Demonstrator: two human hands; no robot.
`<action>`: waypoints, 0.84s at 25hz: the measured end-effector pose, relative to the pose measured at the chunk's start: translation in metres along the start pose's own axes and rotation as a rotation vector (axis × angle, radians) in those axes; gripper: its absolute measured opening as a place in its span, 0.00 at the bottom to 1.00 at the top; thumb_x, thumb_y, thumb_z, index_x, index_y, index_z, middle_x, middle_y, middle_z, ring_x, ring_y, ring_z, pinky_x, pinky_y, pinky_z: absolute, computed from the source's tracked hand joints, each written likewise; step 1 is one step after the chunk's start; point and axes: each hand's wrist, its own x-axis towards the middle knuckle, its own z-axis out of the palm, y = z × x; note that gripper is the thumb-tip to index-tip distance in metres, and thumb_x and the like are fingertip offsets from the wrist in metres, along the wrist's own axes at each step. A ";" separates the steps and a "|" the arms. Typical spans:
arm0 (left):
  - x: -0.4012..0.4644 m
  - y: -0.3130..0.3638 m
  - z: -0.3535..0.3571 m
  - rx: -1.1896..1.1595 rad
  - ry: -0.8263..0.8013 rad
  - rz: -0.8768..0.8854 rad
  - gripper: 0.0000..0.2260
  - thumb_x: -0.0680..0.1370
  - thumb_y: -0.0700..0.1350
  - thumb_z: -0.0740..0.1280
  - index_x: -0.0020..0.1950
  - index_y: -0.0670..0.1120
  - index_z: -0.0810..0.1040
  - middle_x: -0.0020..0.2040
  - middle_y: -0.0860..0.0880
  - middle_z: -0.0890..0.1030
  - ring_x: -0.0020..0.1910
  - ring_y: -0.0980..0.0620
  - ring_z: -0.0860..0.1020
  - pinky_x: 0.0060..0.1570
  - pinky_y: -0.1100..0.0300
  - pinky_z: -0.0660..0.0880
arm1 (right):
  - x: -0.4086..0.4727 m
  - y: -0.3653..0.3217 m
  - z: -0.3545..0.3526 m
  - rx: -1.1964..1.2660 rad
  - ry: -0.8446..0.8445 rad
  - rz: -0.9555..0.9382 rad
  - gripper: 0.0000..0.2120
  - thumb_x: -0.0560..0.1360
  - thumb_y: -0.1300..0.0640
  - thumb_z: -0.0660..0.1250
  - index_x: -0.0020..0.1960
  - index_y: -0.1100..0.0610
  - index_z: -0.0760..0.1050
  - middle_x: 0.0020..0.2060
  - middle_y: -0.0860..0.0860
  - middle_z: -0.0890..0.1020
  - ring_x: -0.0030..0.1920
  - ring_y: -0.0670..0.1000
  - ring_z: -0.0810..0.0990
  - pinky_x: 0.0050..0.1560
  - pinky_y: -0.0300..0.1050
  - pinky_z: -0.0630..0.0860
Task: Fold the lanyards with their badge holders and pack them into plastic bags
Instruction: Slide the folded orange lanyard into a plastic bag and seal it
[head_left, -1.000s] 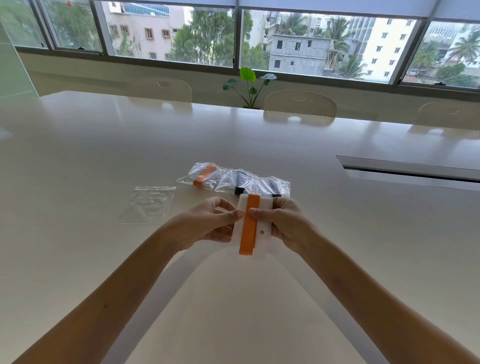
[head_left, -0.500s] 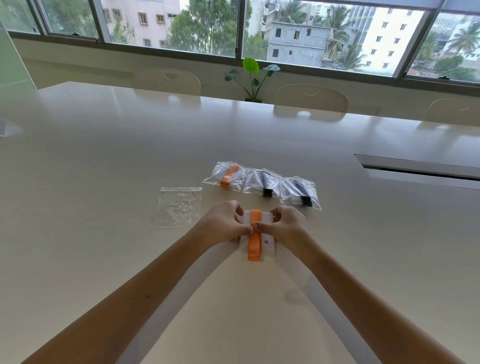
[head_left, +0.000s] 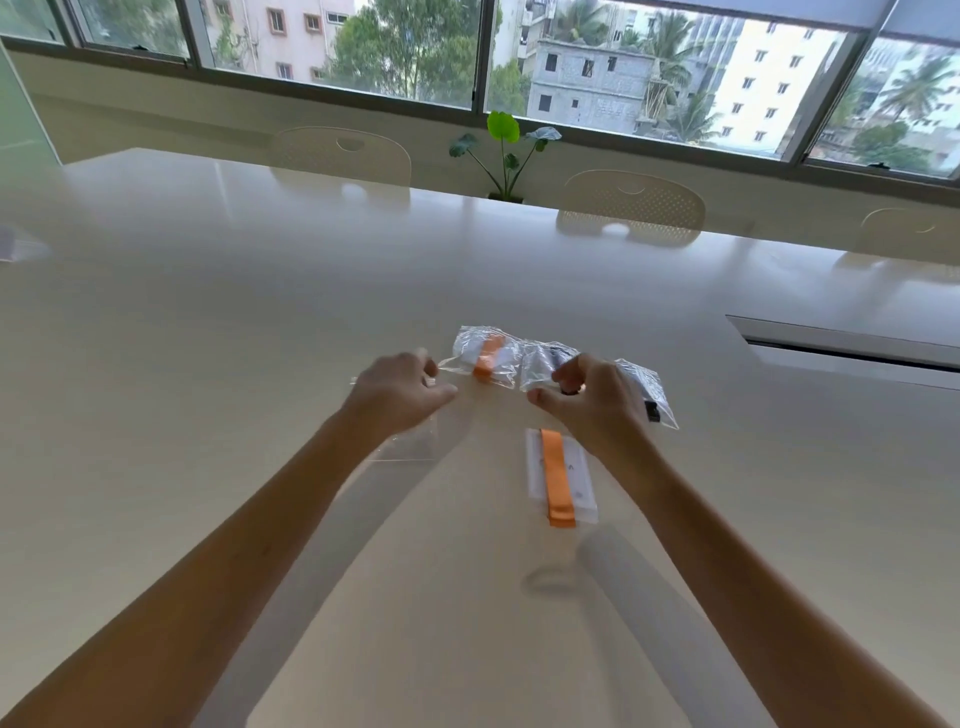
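Observation:
A folded orange lanyard (head_left: 557, 475) lies across its white badge holder (head_left: 579, 480) on the table, with neither hand on it. My right hand (head_left: 589, 402) hovers just beyond it, fingers loosely curled and holding nothing. My left hand (head_left: 397, 392) hangs over the far edge of an empty clear plastic bag (head_left: 410, 441) that lies flat; I cannot tell whether it touches the bag. Behind the hands sits a row of three packed bags: one with an orange lanyard (head_left: 485, 358) and two with black ones (head_left: 543, 364) (head_left: 649, 397).
The long white table (head_left: 260, 312) has a cable slot (head_left: 852, 351) at the right. Cream chairs (head_left: 631, 205) and a small potted plant (head_left: 504, 150) stand along the far edge under the windows.
Both hands let go of the folded orange lanyard and badge holder, which now lies on the table. They moved apart and forward, the left one over the empty bag. The view shifted.

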 end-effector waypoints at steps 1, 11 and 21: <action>0.008 -0.013 -0.005 0.049 0.056 -0.006 0.17 0.74 0.52 0.68 0.58 0.44 0.77 0.52 0.46 0.81 0.53 0.45 0.77 0.51 0.57 0.71 | 0.001 -0.014 0.006 -0.011 0.003 -0.036 0.12 0.67 0.48 0.73 0.47 0.53 0.79 0.44 0.50 0.82 0.47 0.50 0.77 0.42 0.40 0.63; 0.042 -0.075 -0.015 0.229 -0.127 0.011 0.16 0.76 0.52 0.67 0.62 0.50 0.75 0.58 0.44 0.76 0.61 0.42 0.72 0.63 0.50 0.68 | -0.033 -0.076 0.102 -0.226 -0.307 -0.225 0.12 0.75 0.51 0.64 0.56 0.53 0.78 0.57 0.55 0.74 0.58 0.61 0.73 0.57 0.49 0.70; 0.040 -0.077 -0.041 -0.214 -0.272 -0.071 0.09 0.76 0.44 0.68 0.39 0.42 0.83 0.32 0.49 0.78 0.26 0.56 0.72 0.25 0.67 0.67 | -0.039 -0.073 0.111 -0.339 -0.212 -0.241 0.17 0.73 0.65 0.58 0.54 0.51 0.79 0.57 0.50 0.75 0.60 0.59 0.67 0.57 0.52 0.62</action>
